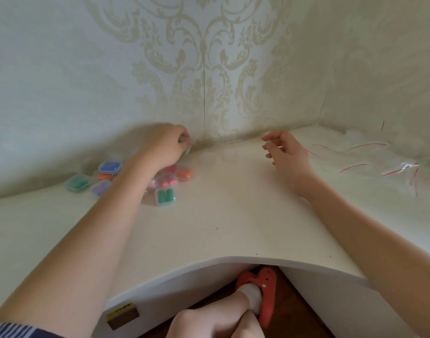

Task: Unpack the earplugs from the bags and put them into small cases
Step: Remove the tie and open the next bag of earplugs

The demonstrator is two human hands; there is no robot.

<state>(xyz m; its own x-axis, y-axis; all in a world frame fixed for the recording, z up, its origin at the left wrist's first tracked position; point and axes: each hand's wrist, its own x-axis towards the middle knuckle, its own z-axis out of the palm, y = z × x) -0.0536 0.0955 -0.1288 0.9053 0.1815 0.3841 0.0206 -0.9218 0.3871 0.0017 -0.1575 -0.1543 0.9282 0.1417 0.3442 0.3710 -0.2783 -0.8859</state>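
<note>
Step in hand: left hand (165, 145) curled around a small clear case with a green earplug, at the wall beside the filled cases (165, 196) on the counter (233, 215)
Right hand (286, 152): fingers loosely spread, holding nothing, near the empty bags (360, 164)
Next move: judged to be setting that case among the others
Obscured: the held case's lid state could not be told

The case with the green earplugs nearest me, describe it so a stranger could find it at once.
Start at the cluster of small cases on the left of the white table, beside the left hand. The green earplug case is the one closest to the table's front edge, clear-lidded, showing two dark green plugs standing side by side.
</note>
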